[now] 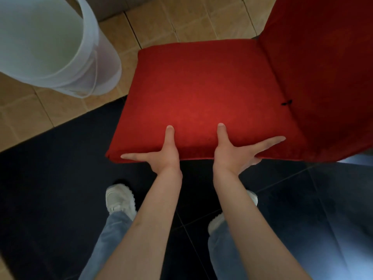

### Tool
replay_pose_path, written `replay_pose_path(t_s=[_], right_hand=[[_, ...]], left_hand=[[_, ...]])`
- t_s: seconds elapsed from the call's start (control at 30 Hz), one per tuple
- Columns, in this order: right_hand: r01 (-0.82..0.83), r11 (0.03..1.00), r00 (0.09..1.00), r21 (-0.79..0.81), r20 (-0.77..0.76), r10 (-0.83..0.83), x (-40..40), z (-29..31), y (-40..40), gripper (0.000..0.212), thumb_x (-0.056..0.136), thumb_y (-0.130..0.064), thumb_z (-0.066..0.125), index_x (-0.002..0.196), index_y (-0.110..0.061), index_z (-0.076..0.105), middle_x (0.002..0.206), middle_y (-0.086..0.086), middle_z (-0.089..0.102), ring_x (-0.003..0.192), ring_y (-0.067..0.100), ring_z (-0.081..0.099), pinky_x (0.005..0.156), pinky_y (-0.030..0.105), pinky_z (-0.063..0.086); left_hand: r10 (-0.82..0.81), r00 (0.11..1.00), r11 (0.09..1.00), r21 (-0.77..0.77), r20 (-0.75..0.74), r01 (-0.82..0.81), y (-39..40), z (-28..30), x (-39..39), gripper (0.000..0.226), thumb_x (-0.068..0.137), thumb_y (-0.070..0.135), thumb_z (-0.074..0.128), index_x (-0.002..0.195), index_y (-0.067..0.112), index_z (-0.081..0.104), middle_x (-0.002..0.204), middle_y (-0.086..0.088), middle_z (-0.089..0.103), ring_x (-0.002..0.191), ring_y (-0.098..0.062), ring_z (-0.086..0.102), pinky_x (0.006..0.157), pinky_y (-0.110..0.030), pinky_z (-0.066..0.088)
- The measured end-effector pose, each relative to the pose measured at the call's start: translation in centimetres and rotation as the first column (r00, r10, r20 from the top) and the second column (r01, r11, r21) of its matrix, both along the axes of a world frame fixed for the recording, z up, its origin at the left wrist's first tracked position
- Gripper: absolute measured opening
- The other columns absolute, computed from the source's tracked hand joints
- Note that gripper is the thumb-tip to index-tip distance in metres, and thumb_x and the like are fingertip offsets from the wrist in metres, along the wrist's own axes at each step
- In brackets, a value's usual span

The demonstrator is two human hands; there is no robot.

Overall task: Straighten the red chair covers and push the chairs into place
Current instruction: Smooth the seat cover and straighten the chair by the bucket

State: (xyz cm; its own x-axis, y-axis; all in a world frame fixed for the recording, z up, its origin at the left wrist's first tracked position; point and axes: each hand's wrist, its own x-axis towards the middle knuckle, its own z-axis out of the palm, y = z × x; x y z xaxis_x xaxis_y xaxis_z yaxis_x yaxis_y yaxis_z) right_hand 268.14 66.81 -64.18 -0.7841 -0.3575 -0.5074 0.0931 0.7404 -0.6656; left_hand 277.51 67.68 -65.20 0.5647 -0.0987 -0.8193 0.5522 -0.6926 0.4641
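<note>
A chair with a red cover fills the middle and right of the view; its seat (pixel 197 91) faces me and its red backrest (pixel 323 67) rises at the right. My left hand (pixel 161 152) grips the seat's near edge, thumb on top, forefinger stretched left along the edge. My right hand (pixel 236 152) holds the same edge further right, thumb on top, forefinger stretched right. The other fingers of both hands are hidden under the edge. A small black tie (pixel 286 102) shows where seat meets backrest.
A white translucent table edge or cloth (pixel 60 47) hangs at the upper left, close to the seat's left corner. Tan floor tiles (pixel 171 23) lie beyond; dark glossy tiles (pixel 60 178) are under my white shoes (pixel 121 199).
</note>
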Motion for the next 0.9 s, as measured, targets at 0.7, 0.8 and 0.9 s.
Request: replay_pose_path(t_s=[0.7,0.8,0.9], right_hand=[[-0.05,0.999,0.999,0.005,0.016,0.049,-0.7,6.1,-10.2,0.132,0.059,-0.042,0.089,0.141,-0.061,-0.012,0.15,0.031,-0.025,0.135,0.049,0.027,0.094,0.045,0.045],[-0.065,0.998,0.998,0.021,0.008,0.065,-0.7,6.7,-11.3,0.131,0.06,-0.04,0.089,0.142,-0.06,-0.012,0.149,0.033,-0.025,0.134,0.05,0.028,0.095,0.047,0.045],[-0.071,0.997,0.997,0.034,0.014,0.071,-1.2,7.0,-12.3,0.132,0.061,-0.038,0.089,0.141,-0.06,-0.013,0.149,0.033,-0.027,0.133,0.049,0.028,0.094,0.048,0.046]], left_hand=[[-0.103,0.985,0.995,0.021,0.14,0.101,-8.7,7.4,-0.3,0.142,0.062,0.05,0.085,0.138,0.043,-0.034,0.137,-0.019,0.046,0.11,-0.031,0.059,0.092,-0.048,0.052],[-0.119,0.981,0.992,0.057,0.155,0.111,-9.7,8.0,-0.3,0.142,0.063,0.05,0.085,0.138,0.043,-0.035,0.135,-0.02,0.049,0.103,-0.031,0.063,0.089,-0.046,0.054],[-0.129,0.98,0.99,0.076,0.154,0.119,-10.8,8.6,-0.5,0.142,0.063,0.05,0.085,0.138,0.043,-0.036,0.134,-0.022,0.05,0.098,-0.033,0.064,0.087,-0.046,0.055]])
